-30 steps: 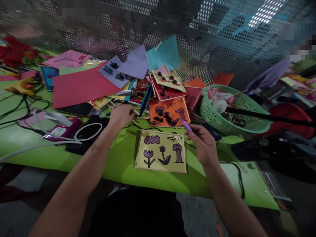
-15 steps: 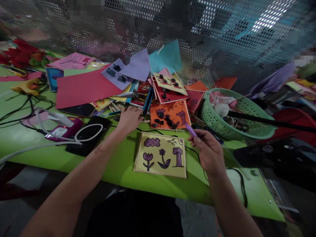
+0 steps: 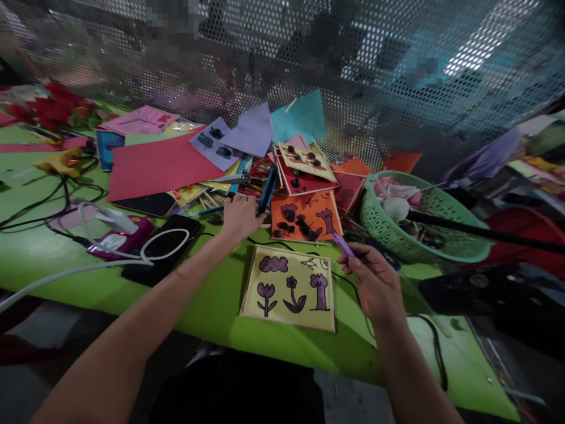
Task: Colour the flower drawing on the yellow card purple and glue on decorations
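My right hand (image 3: 373,280) grips a purple marker (image 3: 343,244) between thumb and fingers, its far end at the edge of an orange card (image 3: 326,222) with dark pieces on it. My left hand (image 3: 242,215) reaches palm down into a heap of pens and sticks, thumb held apart from the fingers. Its fingertips are partly hidden there. Beside them lies a blue-and-black cutter-like tool (image 3: 267,191). Between my forearms, a yellow card (image 3: 278,303) lies flat, drawn with a purple cloud, flowers and a tree, plus an uncoloured bird.
A green basket (image 3: 384,235) with odds and ends stands right, a black rod across it. Left are a black phone (image 3: 165,259), a magenta power block (image 3: 126,235) and white cable. Red card (image 3: 154,168) and purple sheets cover the back, before a perforated metal panel (image 3: 282,65).
The view has shifted slightly, so the table sits lower in the picture. My left hand stays at the pens with a small shift of its fingers; my right hand keeps the marker.
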Tool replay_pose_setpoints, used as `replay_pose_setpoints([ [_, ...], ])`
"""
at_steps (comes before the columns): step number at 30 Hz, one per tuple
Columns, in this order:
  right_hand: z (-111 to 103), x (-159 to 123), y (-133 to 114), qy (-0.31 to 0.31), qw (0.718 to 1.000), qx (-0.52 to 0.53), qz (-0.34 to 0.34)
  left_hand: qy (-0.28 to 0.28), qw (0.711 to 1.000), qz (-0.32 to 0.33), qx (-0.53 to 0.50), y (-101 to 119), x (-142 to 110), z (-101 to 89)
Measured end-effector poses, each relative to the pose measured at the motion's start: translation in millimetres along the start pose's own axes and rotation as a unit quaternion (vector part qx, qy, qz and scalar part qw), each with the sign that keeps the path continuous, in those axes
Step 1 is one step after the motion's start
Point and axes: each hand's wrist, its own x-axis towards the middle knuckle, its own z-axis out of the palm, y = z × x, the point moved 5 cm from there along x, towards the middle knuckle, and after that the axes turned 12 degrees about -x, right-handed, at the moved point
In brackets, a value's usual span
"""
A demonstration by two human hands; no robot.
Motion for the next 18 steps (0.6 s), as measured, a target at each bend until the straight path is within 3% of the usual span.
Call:
replay_pose_setpoints([
  [10,-2.2,2.1,2.0,0.007,1.000,0.002,0.006,-0.017,0.995,-0.077,-0.054,9.3,20.9,2.2],
  [14,1.4,-0.7,-7.3,0.000,1.000,0.012,0.007,-0.008,0.991,-0.105,-0.086,-0.9,11.2,-12.6],
  [18,2.1,-2.8,-11.0,-0.008,1.000,0.022,-0.003,0.032,0.988,-0.112,-0.099,-4.8,10.3,-41.1],
])
